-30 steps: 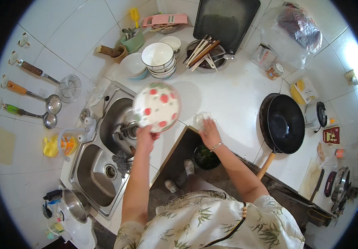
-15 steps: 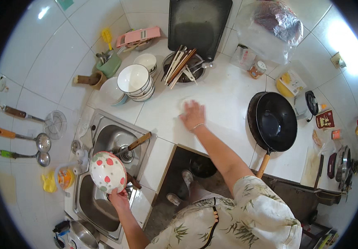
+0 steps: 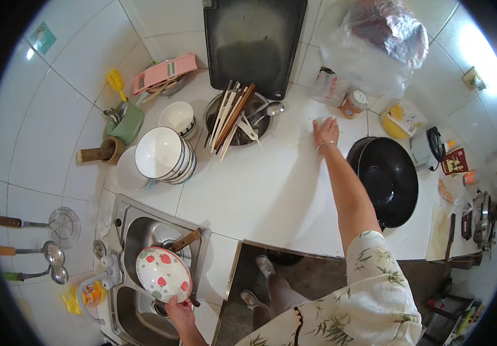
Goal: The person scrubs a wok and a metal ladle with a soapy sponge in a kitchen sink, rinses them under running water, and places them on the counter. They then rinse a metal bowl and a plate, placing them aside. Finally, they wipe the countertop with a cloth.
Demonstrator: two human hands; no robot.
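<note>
My left hand [image 3: 180,314] grips the rim of a white plate [image 3: 162,271] patterned with red strawberries and green spots. The plate is tilted above the double steel sink [image 3: 122,226], partly covering a wooden-handled tool [image 3: 186,240] in it. My right hand [image 3: 325,134] lies palm down on the white countertop [image 3: 260,190], fingers extended, with a band on its wrist. Whatever may be under the palm is hidden. Close to that hand are a small lidded jar [image 3: 354,104] and a black wok [image 3: 388,184].
Left of the middle stand stacked bowls [image 3: 159,152] and a metal bowl [image 3: 209,118] with chopsticks and spoons. A black board [image 3: 254,46] leans on the back wall. Ladles [image 3: 53,252] hang at the left. A faucet [image 3: 109,271] rises beside the sink.
My right hand has slid to the right and farther back along the countertop, toward the jar. The plate stays in my left hand over the sink. The view has shifted.
</note>
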